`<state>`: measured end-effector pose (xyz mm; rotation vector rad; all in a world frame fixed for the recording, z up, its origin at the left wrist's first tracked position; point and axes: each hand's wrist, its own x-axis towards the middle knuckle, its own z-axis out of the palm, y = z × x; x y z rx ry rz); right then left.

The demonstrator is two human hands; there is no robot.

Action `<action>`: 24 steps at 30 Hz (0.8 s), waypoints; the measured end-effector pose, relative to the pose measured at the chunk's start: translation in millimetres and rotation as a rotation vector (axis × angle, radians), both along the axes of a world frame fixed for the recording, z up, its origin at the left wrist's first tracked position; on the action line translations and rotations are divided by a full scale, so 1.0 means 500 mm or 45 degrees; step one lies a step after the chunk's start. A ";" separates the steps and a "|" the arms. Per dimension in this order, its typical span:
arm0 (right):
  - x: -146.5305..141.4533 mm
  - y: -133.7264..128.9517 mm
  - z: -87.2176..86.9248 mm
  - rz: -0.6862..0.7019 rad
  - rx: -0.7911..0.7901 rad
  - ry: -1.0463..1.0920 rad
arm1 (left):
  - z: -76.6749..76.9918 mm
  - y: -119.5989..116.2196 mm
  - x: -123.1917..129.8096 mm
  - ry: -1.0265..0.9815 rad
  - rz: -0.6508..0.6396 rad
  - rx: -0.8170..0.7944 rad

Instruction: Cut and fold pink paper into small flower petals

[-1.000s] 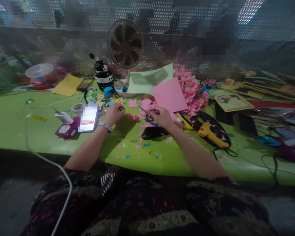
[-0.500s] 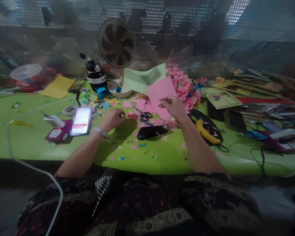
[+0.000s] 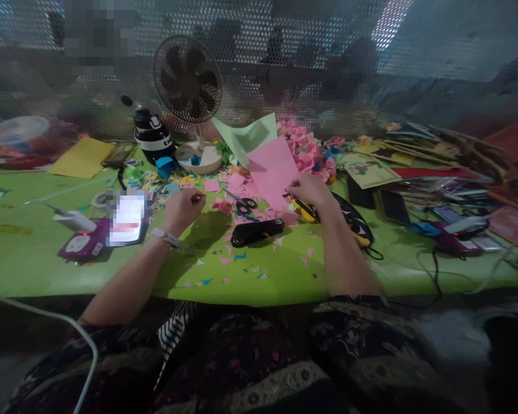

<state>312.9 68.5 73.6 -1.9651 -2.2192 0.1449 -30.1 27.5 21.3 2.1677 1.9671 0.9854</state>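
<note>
My left hand (image 3: 185, 210), with a white band on the wrist, is curled above the table left of a small pink paper piece (image 3: 221, 205). Whatever its fingers may hold is hidden. My right hand (image 3: 309, 191) has its fingers pinched beside the lower right edge of a pink paper sheet (image 3: 274, 167). I cannot make out what is in them. Just under that hand lies a yellow and black tool (image 3: 304, 210), perhaps a cutter. Dark-handled scissors (image 3: 245, 205) and a black stapler (image 3: 256, 232) lie between my hands. A pale green sheet (image 3: 254, 138) leans behind the pink one.
Pink paper flowers (image 3: 304, 146) are heaped behind the sheets. A fan (image 3: 187, 80) and a black bottle (image 3: 152, 138) stand at the back. A lit phone (image 3: 128, 218) lies left, a dark phone (image 3: 393, 207) right. Paper scraps litter the green table (image 3: 250, 290).
The view has shifted right, so the scene slides left. My right hand has moved right, off the pink sheet's face to its edge. The yellow and black tool now shows. My left hand stays curled.
</note>
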 end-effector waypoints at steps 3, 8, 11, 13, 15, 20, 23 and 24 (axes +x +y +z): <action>-0.005 -0.004 0.006 -0.030 -0.098 -0.079 | 0.000 0.003 -0.002 -0.003 0.054 0.015; -0.008 -0.007 0.009 -0.034 -0.111 -0.107 | 0.000 0.008 -0.008 -0.041 0.102 0.003; -0.006 -0.012 0.014 -0.064 -0.125 -0.080 | -0.001 0.010 -0.009 -0.029 0.118 0.001; -0.005 -0.015 0.018 -0.075 -0.121 -0.059 | -0.002 0.010 -0.010 -0.032 0.121 0.006; -0.003 -0.017 0.021 -0.072 -0.121 -0.045 | -0.003 0.011 -0.011 -0.038 0.121 0.011; 0.000 -0.018 0.023 -0.068 -0.180 -0.026 | -0.002 0.011 -0.010 -0.028 0.144 -0.011; 0.001 -0.018 0.023 -0.062 -0.208 -0.048 | -0.001 0.011 -0.009 -0.029 0.145 0.008; 0.002 -0.018 0.023 -0.046 -0.218 -0.058 | -0.002 0.011 -0.010 -0.033 0.147 0.011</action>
